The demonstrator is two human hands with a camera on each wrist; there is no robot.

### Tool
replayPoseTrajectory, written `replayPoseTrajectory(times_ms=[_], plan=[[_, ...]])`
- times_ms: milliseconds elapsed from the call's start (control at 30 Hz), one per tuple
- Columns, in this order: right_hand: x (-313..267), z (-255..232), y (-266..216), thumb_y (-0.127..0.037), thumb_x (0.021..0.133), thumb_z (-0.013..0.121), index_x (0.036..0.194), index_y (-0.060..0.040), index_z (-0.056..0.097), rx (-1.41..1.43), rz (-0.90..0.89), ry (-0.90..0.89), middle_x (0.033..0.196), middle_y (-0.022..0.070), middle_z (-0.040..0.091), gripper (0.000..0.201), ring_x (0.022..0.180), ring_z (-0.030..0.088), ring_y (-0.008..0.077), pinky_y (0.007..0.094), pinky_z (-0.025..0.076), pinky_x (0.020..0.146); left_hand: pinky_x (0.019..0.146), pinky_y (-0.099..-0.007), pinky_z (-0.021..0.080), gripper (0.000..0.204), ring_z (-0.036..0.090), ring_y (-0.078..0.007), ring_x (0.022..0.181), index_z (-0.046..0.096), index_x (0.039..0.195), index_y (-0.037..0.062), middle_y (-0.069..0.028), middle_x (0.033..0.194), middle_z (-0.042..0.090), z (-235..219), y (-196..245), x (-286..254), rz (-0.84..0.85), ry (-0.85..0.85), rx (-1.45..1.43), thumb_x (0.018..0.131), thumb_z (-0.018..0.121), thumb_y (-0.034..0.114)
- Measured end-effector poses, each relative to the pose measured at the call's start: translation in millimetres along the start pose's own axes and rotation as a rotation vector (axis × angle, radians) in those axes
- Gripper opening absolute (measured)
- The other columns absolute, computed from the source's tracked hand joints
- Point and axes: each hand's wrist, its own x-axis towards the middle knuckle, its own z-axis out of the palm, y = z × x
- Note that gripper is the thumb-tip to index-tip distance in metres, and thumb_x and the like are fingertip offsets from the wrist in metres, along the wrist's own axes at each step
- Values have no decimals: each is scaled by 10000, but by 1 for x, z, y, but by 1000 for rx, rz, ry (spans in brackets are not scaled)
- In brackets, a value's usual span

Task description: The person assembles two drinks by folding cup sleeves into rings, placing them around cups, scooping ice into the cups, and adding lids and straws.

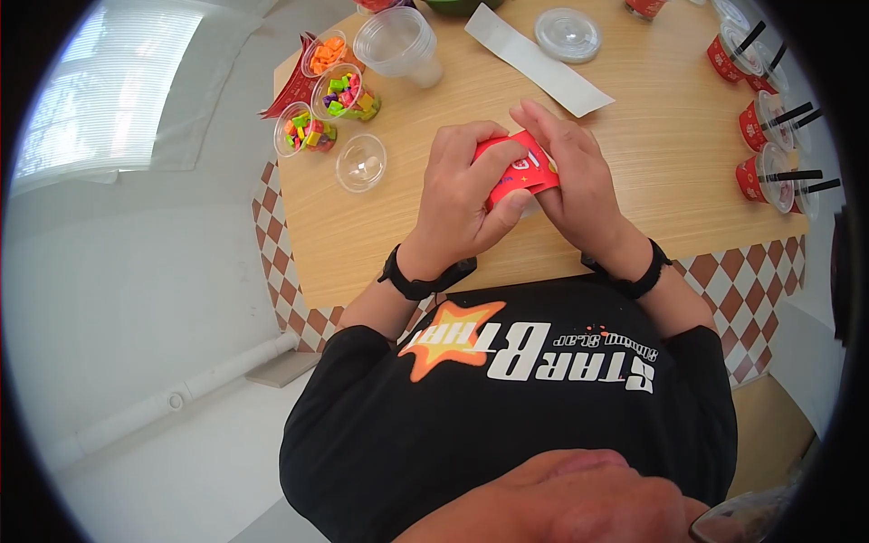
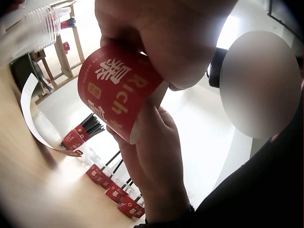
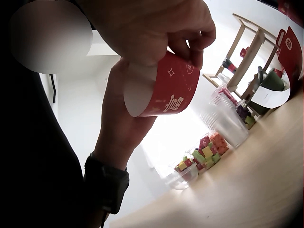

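Observation:
A red paper cup sleeve [image 1: 532,164] with white and gold lettering is bent into a ring between both hands, above the near part of the table. My left hand [image 1: 462,185] grips it from the left, fingers curled over the top and thumb at the near edge. On the other side, my right hand [image 1: 579,172] holds it with fingers along the outside. The left wrist view shows the sleeve's printed outside [image 2: 111,85] and the right hand [image 2: 159,156] below it. White inner paper shows at the sleeve's open end in the right wrist view.
Clear cups of colourful pieces [image 1: 346,95] stand at the left beside a stack of clear cups [image 1: 398,45] and red flat sleeves [image 1: 291,95]. A white strip [image 1: 539,61] and clear lids [image 1: 568,34] lie at the back. Red-sleeved cups with black straws [image 1: 765,172] line the right.

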Motion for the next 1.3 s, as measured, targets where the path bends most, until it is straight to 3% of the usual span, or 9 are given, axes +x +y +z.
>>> replayPoseTrajectory(times_ms=[200,300,433,500,567,667,800,1000,1300], plan=[[2,-1,0,-75,787,707,1490,15,318,35,76,-88,1222,143,653,808,1041,619,300,403,471,932,896,-455,437,536,513,-368,1002,594,1136,35,-205,1163,541,4,-3,1,20,-99,-39,875,648,500],[0,0,2,-63,796,686,1504,-4,306,79,118,-131,1221,151,651,806,1090,609,318,406,473,934,951,-435,399,431,507,-352,1070,584,1132,32,-196,1190,551,4,0,3,-30,-96,-137,935,587,415],[0,-4,3,-69,820,657,1489,-35,336,253,264,-126,1201,170,651,743,1100,620,322,408,496,902,876,-369,439,241,558,-294,1005,591,1090,13,-178,1127,585,5,-9,3,-176,-119,-245,932,558,191],[5,-17,3,-88,844,639,1356,-39,513,320,405,-239,1134,195,671,530,1035,656,335,404,522,842,828,-337,455,213,585,-255,944,593,1089,3,-164,1060,616,4,-12,4,-268,-110,-321,933,533,135],[2,-17,12,-99,854,633,1238,-28,581,244,337,-216,1074,194,685,394,954,673,335,401,530,786,726,-296,458,210,587,-183,784,609,1076,-9,-128,889,648,3,-12,6,-458,-212,-324,960,522,142],[7,-23,14,-115,868,631,1021,-14,661,138,333,-265,944,177,700,185,813,684,335,402,532,691,668,-289,449,216,561,-154,687,634,1062,-6,-103,771,641,15,-15,4,-439,-206,-357,973,528,160],[13,-25,14,-120,879,628,852,-25,633,-145,275,-424,784,131,675,99,694,660,325,421,516,603,636,-280,443,207,560,-156,665,647,1045,-1,-104,785,651,17,-9,9,-516,-247,-361,973,543,163],[18,-24,12,-82,874,602,868,-11,592,-331,145,-557,737,139,646,71,704,661,347,439,524,614,586,-293,449,209,563,-174,618,665,1033,-6,-127,797,684,26,-20,8,-452,-250,-357,964,570,167],[18,-14,18,-13,844,552,883,6,544,-406,177,-592,679,179,640,44,679,663,357,448,518,573,645,-342,515,198,655,-282,670,684,1016,-5,-174,856,710,41,-30,3,-453,-216,-277,940,574,140]])
